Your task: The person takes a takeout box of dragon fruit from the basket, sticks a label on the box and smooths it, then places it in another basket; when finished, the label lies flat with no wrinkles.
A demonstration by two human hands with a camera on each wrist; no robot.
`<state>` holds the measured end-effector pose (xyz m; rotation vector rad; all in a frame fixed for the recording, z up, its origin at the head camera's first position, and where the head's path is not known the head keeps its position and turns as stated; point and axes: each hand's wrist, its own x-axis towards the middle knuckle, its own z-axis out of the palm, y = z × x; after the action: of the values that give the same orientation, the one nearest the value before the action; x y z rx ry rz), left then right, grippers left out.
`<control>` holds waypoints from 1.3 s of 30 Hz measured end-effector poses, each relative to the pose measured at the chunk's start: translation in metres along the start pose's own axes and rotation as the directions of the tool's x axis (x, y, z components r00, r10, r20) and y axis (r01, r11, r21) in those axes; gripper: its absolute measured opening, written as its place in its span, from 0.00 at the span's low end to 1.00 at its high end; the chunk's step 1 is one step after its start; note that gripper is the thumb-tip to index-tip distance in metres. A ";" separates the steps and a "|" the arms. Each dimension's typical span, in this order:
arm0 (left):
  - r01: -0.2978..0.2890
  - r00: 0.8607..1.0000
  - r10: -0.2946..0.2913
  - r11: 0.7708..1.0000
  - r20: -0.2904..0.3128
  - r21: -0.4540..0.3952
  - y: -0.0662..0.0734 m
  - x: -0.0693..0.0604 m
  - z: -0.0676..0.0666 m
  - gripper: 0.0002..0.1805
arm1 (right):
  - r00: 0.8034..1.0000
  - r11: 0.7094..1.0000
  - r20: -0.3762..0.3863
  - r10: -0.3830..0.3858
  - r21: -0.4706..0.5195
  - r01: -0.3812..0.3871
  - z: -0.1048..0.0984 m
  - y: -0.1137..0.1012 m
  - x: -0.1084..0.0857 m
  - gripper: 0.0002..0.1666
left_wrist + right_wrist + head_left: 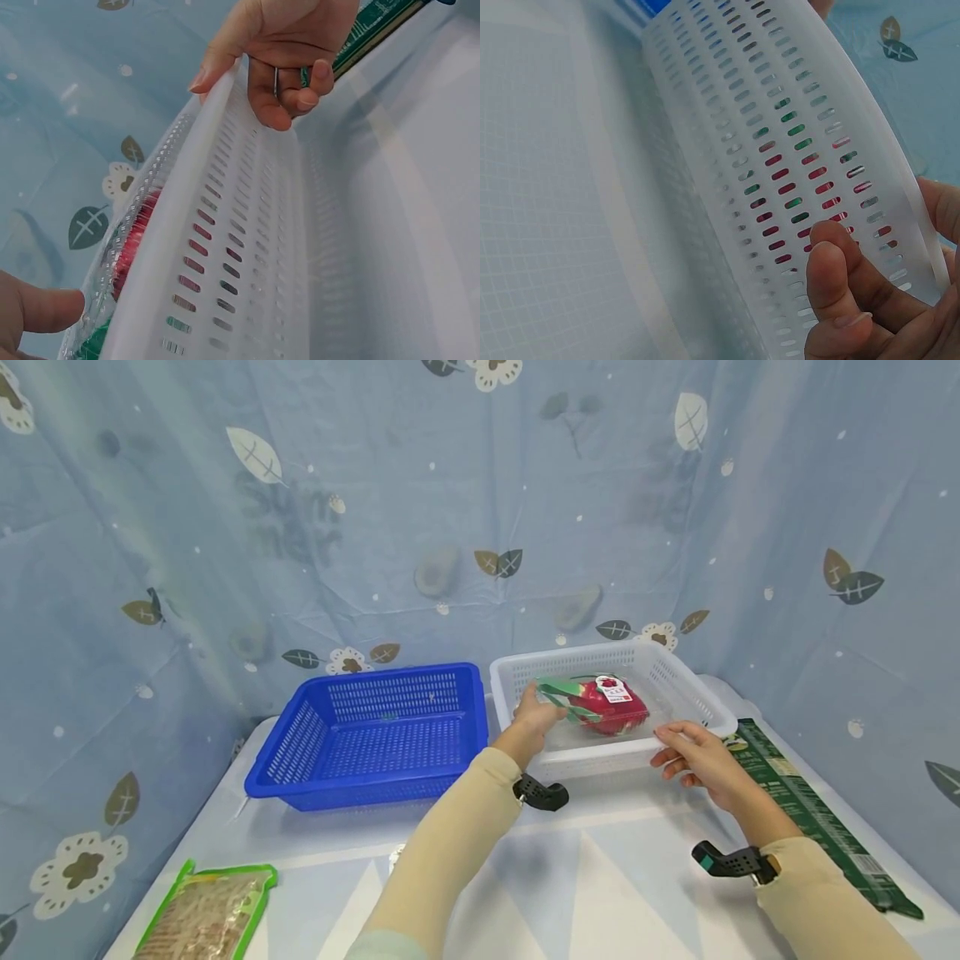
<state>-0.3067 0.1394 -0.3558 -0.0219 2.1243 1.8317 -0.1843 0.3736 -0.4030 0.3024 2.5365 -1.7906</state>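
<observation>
A clear plastic package of red dragon fruit (pixel 611 708), with a white label and green ribbon-like strips, is inside the white slotted basket (pixel 600 750). My left hand (pixel 534 720) reaches over the basket's left part and grips the package's left end; its fingers are partly hidden there. In the left wrist view, the left thumb (pixel 52 309) lies against the clear plastic. At the basket's front right, my right hand (pixel 701 760) holds the rim between its thumb and fingers. The right fingers (pixel 836 277) curl in front of the slotted outer wall.
A blue slotted basket (pixel 375 783) stands to the left of the white one. Along the table's right side lies a long green package (pixel 817 810). A green-edged bag with brownish contents (pixel 206 914) lies front left. A patterned curtain (pixel 480 527) hangs behind.
</observation>
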 end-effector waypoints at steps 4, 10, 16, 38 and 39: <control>0.001 1.000 -0.001 1.000 0.021 -0.016 -0.001 0.000 -0.002 0.49 | 1.000 1.000 -0.004 -0.005 -0.001 0.005 0.001 -0.001 0.000 0.34; 0.006 0.999 -0.004 0.999 0.047 -0.045 0.000 -0.001 -0.006 0.50 | 1.000 1.000 0.002 -0.018 0.005 0.018 0.001 -0.003 0.001 0.36; 0.009 0.998 -0.006 0.998 0.059 -0.055 -0.002 0.001 -0.009 0.50 | 1.000 1.000 0.008 -0.018 0.014 0.018 0.003 -0.003 0.002 0.31; -0.202 0.978 0.210 0.949 -0.007 0.242 0.008 -0.043 -0.003 0.44 | 1.000 0.999 0.007 -0.022 0.028 0.022 0.002 0.001 -0.003 0.40; -0.226 0.973 0.229 0.940 0.018 0.256 0.007 -0.046 -0.006 0.42 | 1.000 0.999 0.009 -0.021 0.036 0.021 0.001 0.001 -0.003 0.40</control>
<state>-0.2660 0.1257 -0.3364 0.2868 2.4433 1.6590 -0.1808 0.3724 -0.4041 0.2682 2.5133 -1.8414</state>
